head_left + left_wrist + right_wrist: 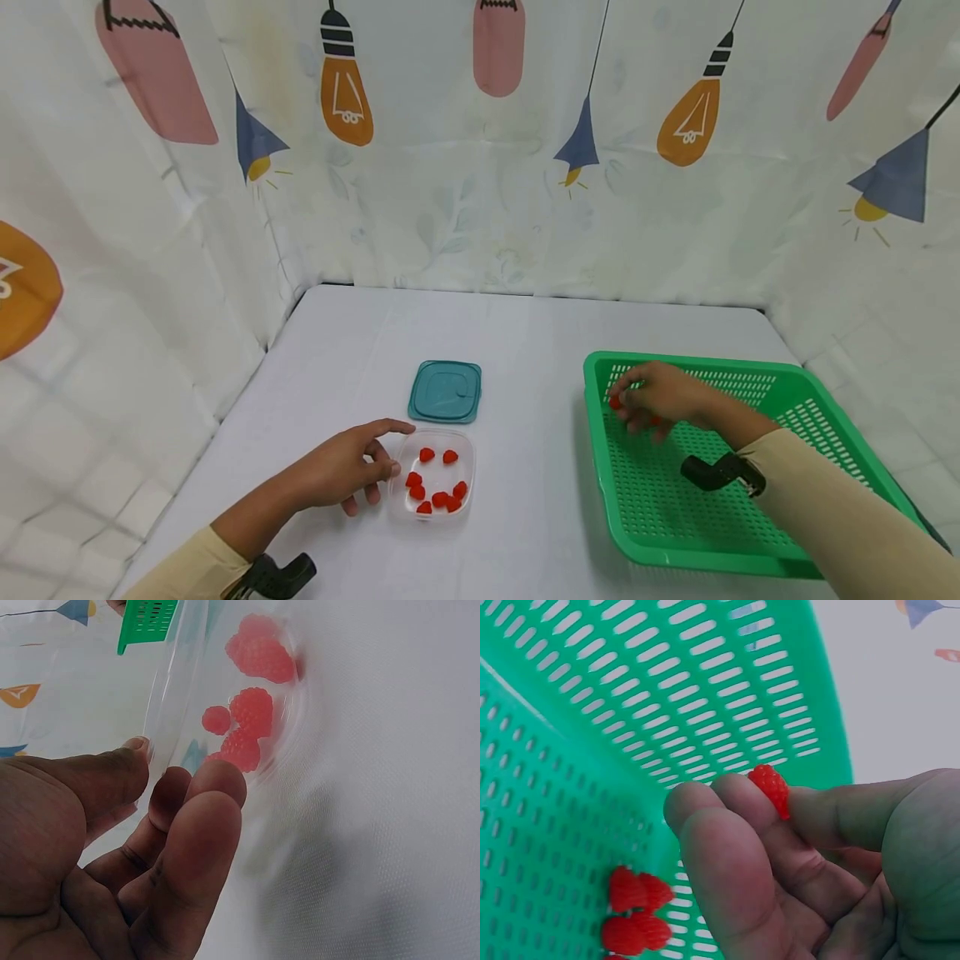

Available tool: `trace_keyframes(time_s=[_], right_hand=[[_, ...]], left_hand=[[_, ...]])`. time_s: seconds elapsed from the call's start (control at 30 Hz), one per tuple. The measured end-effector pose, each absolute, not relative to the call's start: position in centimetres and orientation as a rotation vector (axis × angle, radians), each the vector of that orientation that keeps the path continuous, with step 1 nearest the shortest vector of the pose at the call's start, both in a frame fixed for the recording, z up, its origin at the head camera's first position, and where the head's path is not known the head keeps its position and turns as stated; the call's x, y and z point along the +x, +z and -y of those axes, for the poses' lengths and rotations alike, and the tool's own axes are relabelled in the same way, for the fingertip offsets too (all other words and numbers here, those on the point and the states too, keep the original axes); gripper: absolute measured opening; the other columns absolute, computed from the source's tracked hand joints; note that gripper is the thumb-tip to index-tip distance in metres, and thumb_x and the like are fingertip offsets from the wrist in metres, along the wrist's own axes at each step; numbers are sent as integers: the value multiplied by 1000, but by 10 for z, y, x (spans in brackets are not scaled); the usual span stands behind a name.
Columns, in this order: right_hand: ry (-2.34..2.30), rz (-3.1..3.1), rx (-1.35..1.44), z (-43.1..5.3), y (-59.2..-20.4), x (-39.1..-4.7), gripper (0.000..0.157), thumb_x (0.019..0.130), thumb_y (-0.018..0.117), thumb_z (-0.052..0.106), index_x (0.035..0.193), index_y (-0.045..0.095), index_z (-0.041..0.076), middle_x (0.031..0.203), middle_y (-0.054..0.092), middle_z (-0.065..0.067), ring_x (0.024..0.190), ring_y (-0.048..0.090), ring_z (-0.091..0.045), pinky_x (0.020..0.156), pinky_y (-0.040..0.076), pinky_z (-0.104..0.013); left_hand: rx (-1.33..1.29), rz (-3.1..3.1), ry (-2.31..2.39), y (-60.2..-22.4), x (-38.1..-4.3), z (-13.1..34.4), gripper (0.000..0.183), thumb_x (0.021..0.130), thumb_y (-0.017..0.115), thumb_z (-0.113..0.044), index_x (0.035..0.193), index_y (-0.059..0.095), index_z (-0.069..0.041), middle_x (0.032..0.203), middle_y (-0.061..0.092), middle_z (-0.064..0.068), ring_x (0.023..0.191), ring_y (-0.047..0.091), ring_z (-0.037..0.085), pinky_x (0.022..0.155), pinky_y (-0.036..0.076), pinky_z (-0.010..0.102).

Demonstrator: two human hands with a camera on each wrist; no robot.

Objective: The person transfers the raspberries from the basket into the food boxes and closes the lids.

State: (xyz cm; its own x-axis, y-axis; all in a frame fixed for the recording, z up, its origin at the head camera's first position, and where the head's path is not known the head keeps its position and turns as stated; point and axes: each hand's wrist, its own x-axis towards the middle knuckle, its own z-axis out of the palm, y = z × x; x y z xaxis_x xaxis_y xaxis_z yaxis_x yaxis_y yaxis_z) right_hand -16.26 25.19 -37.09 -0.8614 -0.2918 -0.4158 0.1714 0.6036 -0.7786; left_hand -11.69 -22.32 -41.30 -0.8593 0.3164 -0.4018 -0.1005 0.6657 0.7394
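Note:
A small clear plastic container (401, 500) with several red raspberries (439, 499) inside is on the table. At its left side is my left hand (341, 467), index finger stretched along the far corner and thumb at the rim. In the left wrist view, the thumb (124, 776) meets the container's edge while the other fingers are loosely bent beside it. My right hand (660, 396) is inside the green basket (697, 558), near its far left corner. It pinches one raspberry (770, 789) between thumb and fingertips. More raspberries (636, 909) lie on the basket floor below it.
A teal square lid (446, 392) lies flat just beyond the clear container. White cloth covers the table (525, 500). Patterned curtains (465, 192) hang behind the table and along both sides.

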Motion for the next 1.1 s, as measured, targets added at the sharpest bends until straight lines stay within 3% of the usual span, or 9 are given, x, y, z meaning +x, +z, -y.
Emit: trace_keyframes(time_s=[0.47,0.7,1.1], right_hand=[[-1265,-2287,-166,-245,-338,-163,32,107,54,14,134,58,-2,102,68,-18,90,70,-35,65,59,-53],[-1258,-2287,-217,-233,-328,-163,28,106,58,16,129,62,2,108,69,-21,92,70,-34,65,59,-46],[-1251,-2264,-288,-206,-313,-164,25,105,57,14,128,65,7,105,73,-17,93,71,-35,68,61,-47]], left_hand=[[168,-2383,1086,-412,-117,222,54,94,75,-14,142,55,-29,90,63,5,63,66,26,49,57,36],[165,-2376,1094,-412,-116,223,53,94,75,-14,142,56,-28,91,63,6,64,66,27,49,56,37],[176,-2374,1101,-413,-117,224,54,93,76,-15,142,55,-28,91,63,6,63,67,27,49,57,37]])
